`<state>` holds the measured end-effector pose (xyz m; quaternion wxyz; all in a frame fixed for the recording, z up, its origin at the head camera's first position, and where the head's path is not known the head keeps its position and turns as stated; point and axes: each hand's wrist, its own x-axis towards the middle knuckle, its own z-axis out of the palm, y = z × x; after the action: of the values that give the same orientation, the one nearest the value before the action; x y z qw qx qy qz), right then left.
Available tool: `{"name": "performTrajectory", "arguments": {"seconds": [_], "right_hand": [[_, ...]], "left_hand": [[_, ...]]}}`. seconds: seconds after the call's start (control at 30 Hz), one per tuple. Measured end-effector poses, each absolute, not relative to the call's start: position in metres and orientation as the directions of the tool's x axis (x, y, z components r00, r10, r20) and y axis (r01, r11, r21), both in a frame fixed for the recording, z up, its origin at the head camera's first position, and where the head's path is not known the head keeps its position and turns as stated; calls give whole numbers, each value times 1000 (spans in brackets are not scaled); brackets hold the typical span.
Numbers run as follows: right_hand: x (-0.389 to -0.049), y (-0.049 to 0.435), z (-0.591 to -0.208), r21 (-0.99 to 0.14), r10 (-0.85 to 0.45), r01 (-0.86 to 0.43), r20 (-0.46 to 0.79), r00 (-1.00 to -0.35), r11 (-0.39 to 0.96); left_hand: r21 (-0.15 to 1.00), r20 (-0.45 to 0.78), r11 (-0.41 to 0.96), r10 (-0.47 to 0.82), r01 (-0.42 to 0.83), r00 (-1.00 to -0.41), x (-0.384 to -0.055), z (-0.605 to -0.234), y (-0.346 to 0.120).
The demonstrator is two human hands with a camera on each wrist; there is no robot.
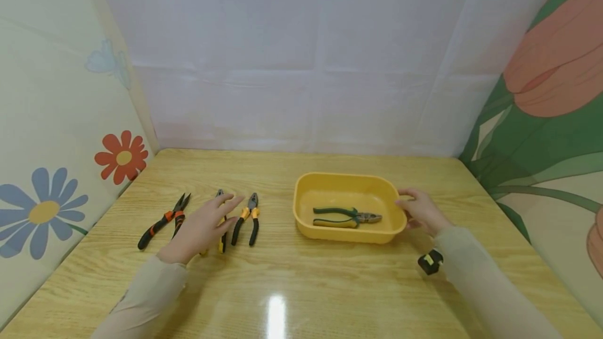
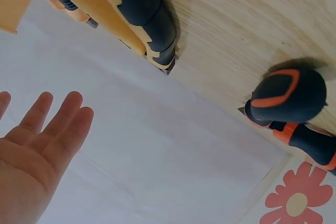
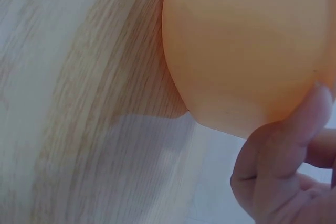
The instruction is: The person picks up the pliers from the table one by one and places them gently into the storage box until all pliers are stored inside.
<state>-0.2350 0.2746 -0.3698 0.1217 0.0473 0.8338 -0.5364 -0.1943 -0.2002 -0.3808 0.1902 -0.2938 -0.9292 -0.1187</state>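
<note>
The empty left hand point(image 1: 201, 228), fingers out, is above heavy-looking pliers point(image 1: 223, 233) at left, best held by their handles; at right, the right hand point(image 1: 422, 211) pinches a light-looking yellow tub point(image 1: 348, 233) by its rim.

The tray point(image 1: 344, 234) is yellow, its pliers' grips point(image 1: 335, 223) apparently green and yellow.

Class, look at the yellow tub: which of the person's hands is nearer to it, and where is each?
Right. The right hand grips the yellow tub at its right end; the left hand is off to the tub's left, apart from it.
</note>
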Motion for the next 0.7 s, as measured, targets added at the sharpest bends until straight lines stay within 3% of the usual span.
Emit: {"name": "performTrajectory", "arguments": {"seconds": [0.3, 0.7], "right_hand": [[-236, 275, -372, -885, -49, 206, -248, -967, 417], [-236, 275, -373, -886, -50, 195, -237, -970, 421]], "left_hand": [[122, 378, 837, 458, 534, -805, -193, -384, -210], [71, 457, 832, 463, 550, -759, -191, -387, -227]]}}
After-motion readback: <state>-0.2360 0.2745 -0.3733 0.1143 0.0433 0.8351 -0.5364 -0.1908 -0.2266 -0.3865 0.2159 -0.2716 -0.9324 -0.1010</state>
